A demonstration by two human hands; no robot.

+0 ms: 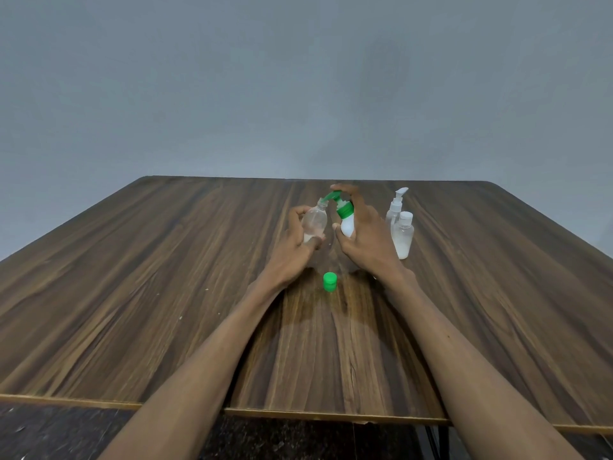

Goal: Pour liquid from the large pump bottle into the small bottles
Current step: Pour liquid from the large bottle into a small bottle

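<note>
Left hand (300,242) fingers curled around small clear bottle (314,224), uncapped, tilted, held above the wooden table (132,277). Right hand (363,239) wraps white pump bottle (346,222), a finger on top of the green pump head (335,197); spout sits at the clear bottle's mouth. Green cap (330,282) lies on table near the wrists. Two more small bottles (401,227) stand just right of right hand. No readable labels.
</note>
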